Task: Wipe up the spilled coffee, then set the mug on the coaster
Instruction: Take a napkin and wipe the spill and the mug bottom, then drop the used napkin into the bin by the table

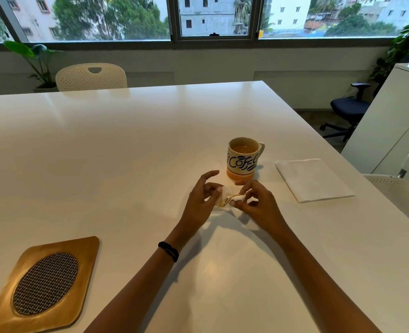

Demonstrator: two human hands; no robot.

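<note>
**Folding the stained tissue before the mug moves**

The right hand [258, 203] has its thumb and fingertips pinched shut on a small crumpled tissue [230, 200], which shows a yellow-brown stain along its fold. The left hand [200, 200] meets the tissue from the other side; its fingers are curled and partly spread, and whether they actually clamp the paper or only steady it cannot be told. Both hands hover just above the table [126, 152], just in front of the mug [244, 158].

The step in hand looks like gathering the wet tissue into itself. To do it well, the stained face should be folded inward so a clean side remains for any last pass, and the bundle kept low over the table so nothing drips. No puddle is visible on the white surface near the hands, so the wiping seems close to done, though glare may hide a thin film around the mug's base.

The mug stands upright, still holding coffee, handle to the far right. The coaster [42, 284] lies well apart, at the near left. A clean folded napkin [314, 180] lies to the mug's right if more wiping is needed. The full mug calls for a level, slow carry.
</note>
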